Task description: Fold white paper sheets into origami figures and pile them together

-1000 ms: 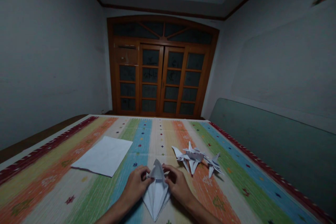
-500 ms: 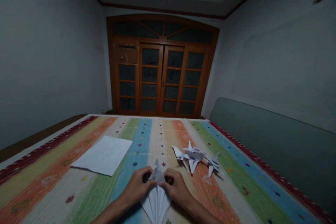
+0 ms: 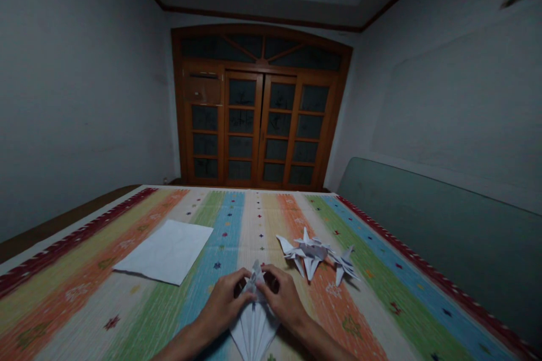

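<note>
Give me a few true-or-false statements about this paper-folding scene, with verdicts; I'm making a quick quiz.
1. The left hand and right hand both hold a folded white paper. True.
2. The white sheet lies to the right of the hands. False: it lies to their left, apart from them.
3. Folded paper figures lie to the right of the hands. True.
4. The cloth under everything is plain blue. False: it has stripes of several colours, including green, orange and blue.
</note>
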Action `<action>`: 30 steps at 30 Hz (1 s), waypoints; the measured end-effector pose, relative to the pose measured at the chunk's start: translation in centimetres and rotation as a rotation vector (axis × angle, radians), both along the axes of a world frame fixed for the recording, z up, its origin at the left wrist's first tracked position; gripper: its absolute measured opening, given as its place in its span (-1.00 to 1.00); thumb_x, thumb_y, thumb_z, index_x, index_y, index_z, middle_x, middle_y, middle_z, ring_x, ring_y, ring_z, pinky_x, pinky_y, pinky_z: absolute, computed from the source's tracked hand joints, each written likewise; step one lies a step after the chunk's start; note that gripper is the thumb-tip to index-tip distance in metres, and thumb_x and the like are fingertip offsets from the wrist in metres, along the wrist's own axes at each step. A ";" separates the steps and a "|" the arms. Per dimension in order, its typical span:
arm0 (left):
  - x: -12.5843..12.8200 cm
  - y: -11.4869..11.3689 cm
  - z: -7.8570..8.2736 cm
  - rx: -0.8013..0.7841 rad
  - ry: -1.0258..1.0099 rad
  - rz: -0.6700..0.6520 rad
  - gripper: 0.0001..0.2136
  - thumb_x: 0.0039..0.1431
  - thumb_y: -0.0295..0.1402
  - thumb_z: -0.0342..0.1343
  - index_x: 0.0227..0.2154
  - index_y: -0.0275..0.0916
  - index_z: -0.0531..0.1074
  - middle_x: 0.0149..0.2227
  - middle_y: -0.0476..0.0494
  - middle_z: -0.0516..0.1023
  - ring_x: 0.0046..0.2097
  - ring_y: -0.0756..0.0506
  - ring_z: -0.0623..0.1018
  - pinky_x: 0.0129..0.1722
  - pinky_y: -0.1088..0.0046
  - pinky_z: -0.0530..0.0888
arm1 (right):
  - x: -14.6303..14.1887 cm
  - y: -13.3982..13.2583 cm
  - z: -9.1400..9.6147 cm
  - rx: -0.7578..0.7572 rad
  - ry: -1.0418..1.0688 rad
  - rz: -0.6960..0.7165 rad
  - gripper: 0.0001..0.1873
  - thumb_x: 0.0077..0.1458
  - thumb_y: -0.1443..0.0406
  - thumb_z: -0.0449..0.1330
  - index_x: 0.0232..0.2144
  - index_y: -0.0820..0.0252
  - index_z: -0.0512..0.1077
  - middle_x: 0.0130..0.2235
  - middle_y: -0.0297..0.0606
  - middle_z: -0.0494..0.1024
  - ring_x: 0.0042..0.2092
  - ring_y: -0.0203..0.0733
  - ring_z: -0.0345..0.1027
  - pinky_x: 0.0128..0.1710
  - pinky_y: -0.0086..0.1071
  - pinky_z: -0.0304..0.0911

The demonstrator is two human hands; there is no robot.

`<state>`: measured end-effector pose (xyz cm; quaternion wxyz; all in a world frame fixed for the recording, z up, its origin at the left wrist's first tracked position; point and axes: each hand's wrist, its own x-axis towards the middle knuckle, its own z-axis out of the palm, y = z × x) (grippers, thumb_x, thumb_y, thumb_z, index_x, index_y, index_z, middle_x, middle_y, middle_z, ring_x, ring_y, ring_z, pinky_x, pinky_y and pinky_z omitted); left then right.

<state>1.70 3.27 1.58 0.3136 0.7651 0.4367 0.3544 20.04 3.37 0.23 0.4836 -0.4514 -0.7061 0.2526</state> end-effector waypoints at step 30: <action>-0.3 0.2 -0.9 0.073 0.175 0.120 -0.82 0.04 -0.54 0.10 -0.29 -0.22 0.49 -0.30 -0.12 0.55 -0.24 -0.18 0.49 -0.20 0.37 0.35 | 1.5 -0.3 -0.8 0.004 -0.133 0.041 -0.69 -0.12 0.51 0.15 -0.31 0.21 0.56 -0.35 -0.23 0.58 -0.31 -0.09 0.44 -0.28 -0.33 0.28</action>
